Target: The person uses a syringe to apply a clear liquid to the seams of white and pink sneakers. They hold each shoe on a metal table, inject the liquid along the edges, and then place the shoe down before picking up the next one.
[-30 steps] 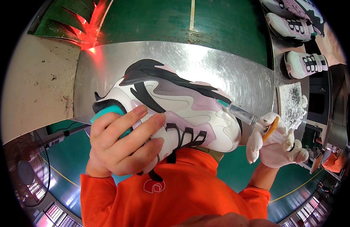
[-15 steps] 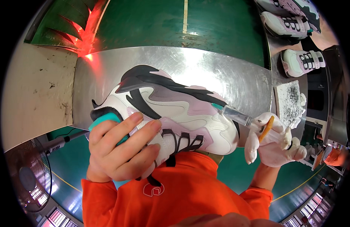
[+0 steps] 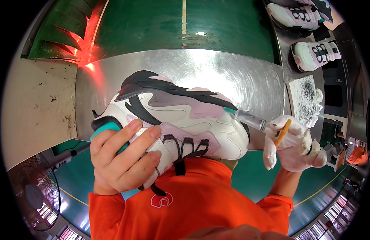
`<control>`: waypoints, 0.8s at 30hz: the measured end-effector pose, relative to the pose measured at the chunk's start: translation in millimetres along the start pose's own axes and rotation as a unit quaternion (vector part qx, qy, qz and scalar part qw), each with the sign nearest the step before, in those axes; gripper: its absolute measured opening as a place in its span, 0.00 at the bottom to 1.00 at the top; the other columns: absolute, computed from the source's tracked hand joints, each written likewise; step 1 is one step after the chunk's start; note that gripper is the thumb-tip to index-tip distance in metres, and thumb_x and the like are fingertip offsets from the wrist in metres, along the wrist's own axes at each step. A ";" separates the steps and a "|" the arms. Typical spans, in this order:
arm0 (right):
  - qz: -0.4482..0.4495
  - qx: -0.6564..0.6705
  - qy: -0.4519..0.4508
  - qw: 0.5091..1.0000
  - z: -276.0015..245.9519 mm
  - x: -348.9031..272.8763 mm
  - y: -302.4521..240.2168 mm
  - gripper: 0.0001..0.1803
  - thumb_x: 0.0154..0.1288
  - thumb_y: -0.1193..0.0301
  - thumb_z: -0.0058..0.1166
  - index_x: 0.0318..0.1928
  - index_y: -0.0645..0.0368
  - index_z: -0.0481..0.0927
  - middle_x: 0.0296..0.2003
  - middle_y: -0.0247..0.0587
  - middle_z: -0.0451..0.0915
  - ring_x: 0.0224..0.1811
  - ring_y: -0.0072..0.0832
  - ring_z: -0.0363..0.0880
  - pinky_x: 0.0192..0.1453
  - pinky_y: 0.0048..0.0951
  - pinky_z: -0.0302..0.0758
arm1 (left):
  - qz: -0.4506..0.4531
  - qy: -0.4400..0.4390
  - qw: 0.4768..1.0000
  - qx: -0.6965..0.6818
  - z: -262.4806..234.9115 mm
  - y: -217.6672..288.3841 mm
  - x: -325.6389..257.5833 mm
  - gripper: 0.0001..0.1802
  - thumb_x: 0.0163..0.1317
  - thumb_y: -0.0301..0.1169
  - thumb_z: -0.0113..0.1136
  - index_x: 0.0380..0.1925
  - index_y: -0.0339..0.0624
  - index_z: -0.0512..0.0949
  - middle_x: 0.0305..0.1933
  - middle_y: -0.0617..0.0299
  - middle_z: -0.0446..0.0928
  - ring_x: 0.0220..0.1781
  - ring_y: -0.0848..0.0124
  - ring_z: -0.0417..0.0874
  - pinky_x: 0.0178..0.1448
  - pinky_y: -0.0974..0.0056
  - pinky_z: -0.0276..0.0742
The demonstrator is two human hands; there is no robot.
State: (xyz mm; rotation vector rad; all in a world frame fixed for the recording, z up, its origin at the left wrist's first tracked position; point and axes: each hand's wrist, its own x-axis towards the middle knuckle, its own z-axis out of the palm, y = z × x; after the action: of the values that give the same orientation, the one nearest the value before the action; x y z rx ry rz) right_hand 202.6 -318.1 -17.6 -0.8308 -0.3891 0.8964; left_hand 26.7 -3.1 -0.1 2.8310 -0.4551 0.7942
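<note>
A white, lilac and black sneaker (image 3: 181,116) lies on its side in front of me, sole edge facing away and toe to the right. My bare left hand (image 3: 125,158) is closed around its ankle opening and tongue, beside the teal lining. In my gloved right hand (image 3: 295,144) is a clear syringe (image 3: 251,119) with a teal tip. That tip touches or nearly touches the seam between upper and sole near the toe. A thin orange-yellow stick (image 3: 282,133) is also between the gloved fingers. The sneaker's far side is hidden.
Beneath the sneaker is a metal tabletop (image 3: 101,80), with a green belt (image 3: 225,28) beyond it. More sneakers (image 3: 316,55) and a black-smudged white pad (image 3: 303,100) are at the right. A fan (image 3: 35,196) stands at lower left; red light shines at the far left.
The sneaker and both hands sit slightly further left in the picture, along with the surroundings. The syringe tip stays at the sole seam near the toe. Both holds are unchanged.
</note>
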 end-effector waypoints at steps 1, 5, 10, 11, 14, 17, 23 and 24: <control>0.000 -0.002 0.002 1.000 0.0 0.0 -0.5 0.64 0.33 0.31 0.66 0.54 0.82 0.70 0.39 0.64 0.78 0.29 0.42 0.81 0.25 0.31 0.77 | 0.000 0.000 1.000 0.001 0.0 0.0 0.2 0.10 0.52 0.29 0.63 0.35 0.52 0.74 0.48 0.65 0.85 0.52 0.62 0.82 0.42 0.63 0.68; -0.002 -0.002 0.010 1.000 1.9 -0.7 0.3 0.66 0.32 0.31 0.66 0.54 0.84 0.69 0.38 0.63 0.79 0.29 0.41 0.81 0.23 0.30 0.77 | -0.001 0.000 1.000 0.007 -0.5 1.0 0.0 0.11 0.52 0.29 0.63 0.36 0.53 0.74 0.49 0.65 0.85 0.53 0.61 0.82 0.42 0.63 0.68; -0.007 0.010 -0.010 1.000 -4.3 -10.1 1.7 0.68 0.30 0.31 0.69 0.56 0.86 0.67 0.35 0.63 0.79 0.25 0.39 0.81 0.22 0.29 0.76 | -0.005 -0.003 1.000 0.005 -2.5 2.1 0.1 0.11 0.53 0.28 0.62 0.36 0.53 0.74 0.49 0.64 0.84 0.53 0.61 0.82 0.43 0.63 0.68; -0.009 0.019 -0.023 1.000 -4.6 -8.8 0.1 0.69 0.30 0.31 0.69 0.56 0.86 0.67 0.35 0.63 0.79 0.25 0.38 0.80 0.22 0.29 0.76 | -0.006 -0.004 1.000 0.004 -2.6 2.3 0.4 0.10 0.54 0.28 0.62 0.36 0.53 0.74 0.49 0.64 0.84 0.53 0.61 0.82 0.43 0.63 0.68; 0.004 -0.016 -0.010 1.000 0.3 -10.8 -4.4 0.64 0.36 0.34 0.68 0.58 0.81 0.65 0.28 0.58 0.77 0.19 0.37 0.77 0.19 0.29 0.75 | -0.004 0.002 1.000 0.013 -1.6 2.8 -0.5 0.10 0.55 0.28 0.61 0.36 0.52 0.74 0.49 0.64 0.85 0.52 0.61 0.82 0.43 0.63 0.68; -0.001 -0.023 0.006 1.000 -0.6 -17.4 -1.8 0.61 0.38 0.35 0.69 0.59 0.78 0.65 0.25 0.57 0.77 0.17 0.36 0.76 0.18 0.28 0.74 | -0.006 0.007 1.000 0.019 -0.1 4.6 0.2 0.09 0.56 0.28 0.61 0.36 0.52 0.74 0.49 0.64 0.85 0.52 0.61 0.83 0.43 0.63 0.68; -0.025 -0.016 0.019 0.999 -9.2 -32.4 9.2 0.61 0.37 0.35 0.70 0.59 0.77 0.67 0.24 0.58 0.77 0.16 0.35 0.75 0.17 0.27 0.75 | -0.004 0.001 0.999 0.037 0.6 7.9 0.9 0.06 0.59 0.30 0.58 0.37 0.50 0.74 0.48 0.62 0.85 0.52 0.61 0.83 0.44 0.63 0.69; -0.031 -0.013 0.018 0.999 -11.6 -34.3 11.6 0.61 0.37 0.35 0.70 0.59 0.77 0.67 0.24 0.58 0.77 0.16 0.35 0.75 0.17 0.27 0.75 | -0.008 0.001 0.999 0.037 -0.2 9.7 1.3 0.06 0.59 0.30 0.58 0.37 0.50 0.75 0.48 0.61 0.85 0.51 0.60 0.83 0.44 0.63 0.69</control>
State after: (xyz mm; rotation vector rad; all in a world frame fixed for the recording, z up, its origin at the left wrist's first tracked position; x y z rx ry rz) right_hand 183.5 -347.3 -32.7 -0.8528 -0.3940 0.8194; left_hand 24.4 -12.6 1.5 2.8971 -0.4100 0.8271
